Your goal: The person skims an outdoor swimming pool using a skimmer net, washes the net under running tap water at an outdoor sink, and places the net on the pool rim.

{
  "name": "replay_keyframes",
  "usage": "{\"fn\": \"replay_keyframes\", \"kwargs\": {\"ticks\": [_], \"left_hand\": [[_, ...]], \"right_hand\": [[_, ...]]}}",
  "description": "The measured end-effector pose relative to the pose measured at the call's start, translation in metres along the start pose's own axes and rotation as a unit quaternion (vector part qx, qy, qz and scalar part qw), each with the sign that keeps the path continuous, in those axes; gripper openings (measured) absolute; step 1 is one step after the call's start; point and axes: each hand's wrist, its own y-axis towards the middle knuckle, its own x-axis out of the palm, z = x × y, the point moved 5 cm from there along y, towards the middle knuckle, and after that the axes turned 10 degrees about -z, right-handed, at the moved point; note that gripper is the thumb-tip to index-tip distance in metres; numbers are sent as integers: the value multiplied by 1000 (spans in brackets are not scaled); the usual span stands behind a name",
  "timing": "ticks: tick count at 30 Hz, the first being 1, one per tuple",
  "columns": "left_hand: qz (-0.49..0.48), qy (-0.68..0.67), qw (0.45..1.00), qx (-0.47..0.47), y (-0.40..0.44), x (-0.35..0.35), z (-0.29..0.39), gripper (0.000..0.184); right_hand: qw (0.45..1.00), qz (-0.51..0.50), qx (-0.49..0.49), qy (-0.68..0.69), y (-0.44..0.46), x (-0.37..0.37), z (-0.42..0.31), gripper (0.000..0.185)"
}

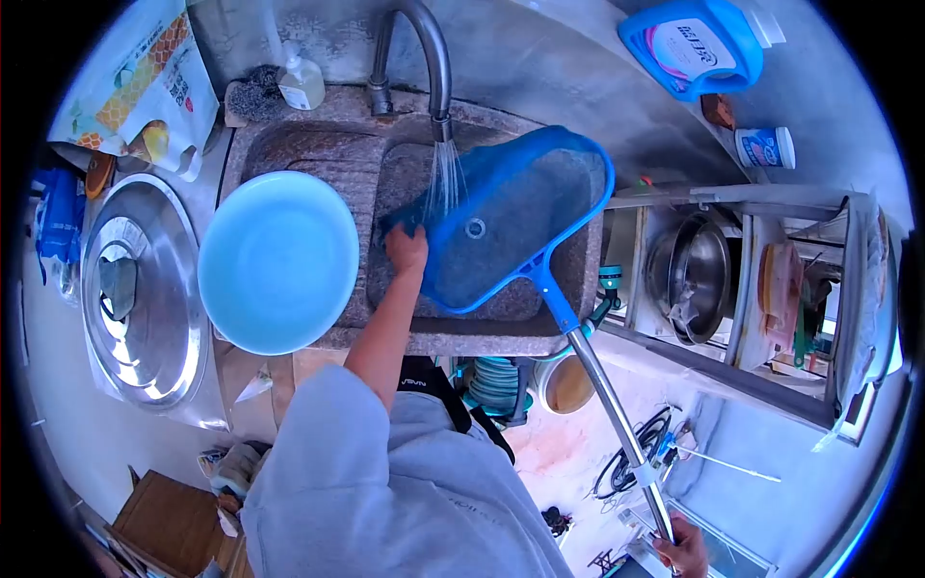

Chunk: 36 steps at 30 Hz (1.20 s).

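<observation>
A blue-framed net [520, 207] with a long metal pole [617, 414] lies over the stone sink [462, 344]. Water runs from the curved faucet [440, 77] onto the net's left part. My left hand [406, 249] has its fingers closed on the dark mesh at the net's left edge, just below the stream. Down at the lower right, my right hand [682, 547] is wrapped round the end of the pole. The net's frame slants across the basin, its handle joint over the front rim.
A light blue basin [277, 262] rests at the sink's left, beside a large metal lid [145, 289]. A soap bottle [301, 79] stands behind. On the right are a blue detergent jug [692, 46] and a rack holding metal bowls [699, 279]. A hose reel [496, 385] sits below.
</observation>
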Motion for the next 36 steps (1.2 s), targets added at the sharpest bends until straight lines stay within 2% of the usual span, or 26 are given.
{"fn": "replay_keyframes", "kwargs": {"ticks": [1,2,3,4,5,6,7,8,10,11,12,13,14,16,17,18,20,23,25,26,28,30,32,33,34,36], "left_hand": [[-47,18,991,-120,-5,4,-18,53],[-45,18,991,-121,-16,-12,-5,53],[-114,-165,936,-288,-38,-30,9,58],[-176,-338,817,-433,-58,-29,18,62],[-175,-339,816,-433,-55,-21,5,62],[-307,-522,702,-373,-49,10,-2,60],[-419,-670,541,-288,-47,24,7,58],[-418,-670,541,-290,-44,29,8,58],[-332,-689,587,-267,-34,39,13,48],[-332,-689,585,-268,-39,39,20,48],[-293,-692,621,-224,-40,30,29,45],[-253,-690,655,-177,-39,19,38,44],[-253,-690,655,-175,-44,15,47,44],[-247,-717,635,-148,-54,6,57,44],[-246,-717,635,-148,-57,4,54,44],[-250,-718,636,-136,-58,5,52,45],[-256,-718,635,-124,-57,10,47,46],[-226,-743,624,-87,-38,19,15,43],[-255,-779,560,-119,-23,39,-13,48],[-256,-779,559,-121,-27,29,-1,48],[-255,-807,506,-167,-41,-5,33,56],[-255,-793,528,-164,-37,-4,30,63],[-261,-777,553,-147,-35,-7,32,54],[-262,-777,554,-146,-32,-7,28,54],[-239,-775,560,-169,-28,-4,18,47],[-216,-773,565,-192,-19,7,-7,41]], "right_hand": [[1000,13,-4,14,0,-1,-4,17],[1000,12,-4,13,0,-2,-4,17],[1000,11,0,21,-2,-3,-3,17],[1000,10,3,29,-4,-4,-2,17],[999,10,7,37,-5,-5,0,17],[999,10,7,36,-6,-5,6,17],[999,10,8,38,-6,-6,15,18],[999,8,12,40,-5,-6,22,19],[1000,18,4,18,3,-5,38,19],[997,58,-14,-49,10,-9,53,19],[988,97,-35,-116,13,-9,45,19],[986,133,-32,-99,16,-6,39,21],[986,133,-34,-97,21,-5,50,21],[910,301,-44,-283,25,-16,68,19],[905,336,-22,-259,24,-12,61,20],[905,336,-23,-259,25,-9,64,20],[864,394,-21,-314,24,-5,67,19],[859,425,-46,-281,20,-2,70,16],[856,445,-71,-251,13,-5,78,14],[854,446,-66,-260,9,-5,80,13],[851,446,-58,-269,0,-8,88,13],[891,420,-56,-164,-3,-13,97,20],[886,420,-21,-197,-1,-18,97,24],[863,445,-31,-237,2,-21,96,13],[838,468,-41,-277,3,-21,92,13],[830,475,-33,-291,5,-21,84,12]]}}
